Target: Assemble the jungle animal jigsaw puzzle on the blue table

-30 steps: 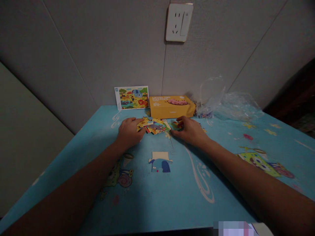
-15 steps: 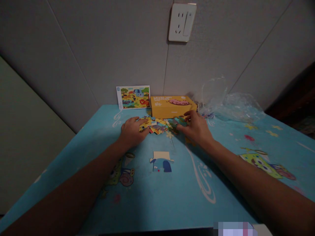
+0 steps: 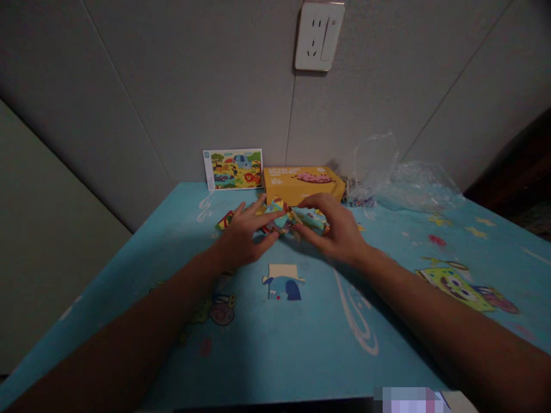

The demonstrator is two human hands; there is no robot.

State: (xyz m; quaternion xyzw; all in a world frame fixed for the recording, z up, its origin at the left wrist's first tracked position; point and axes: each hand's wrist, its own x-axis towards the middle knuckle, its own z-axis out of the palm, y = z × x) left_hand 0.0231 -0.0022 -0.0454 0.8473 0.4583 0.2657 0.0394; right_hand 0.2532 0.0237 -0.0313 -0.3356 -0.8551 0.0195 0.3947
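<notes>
A pile of colourful jigsaw puzzle pieces [image 3: 275, 225] lies in front of the yellow box, partly covered by my hands. My left hand [image 3: 244, 234] rests over the left side of the pile, its fingers spread and touching pieces. On the other side, my right hand [image 3: 338, 226] curls its thumb and fingers around several tilted puzzle pieces [image 3: 312, 219]. Closer to me, a joined piece of puzzle [image 3: 284, 288] with a blue elephant's face lies flat, a plain cream part at its top.
A picture card [image 3: 236, 170] leans against the wall, beside the yellow puzzle box [image 3: 301, 180]. Crumpled clear plastic [image 3: 413, 186] lies at the back right. The table has a blue patterned cover [image 3: 318, 350]. A wall socket [image 3: 319, 37] is above.
Both hands have moved closer together over the pile. My left hand went right and spread its fingers; pieces now stand tilted between the hands. The elephant part has stayed put.
</notes>
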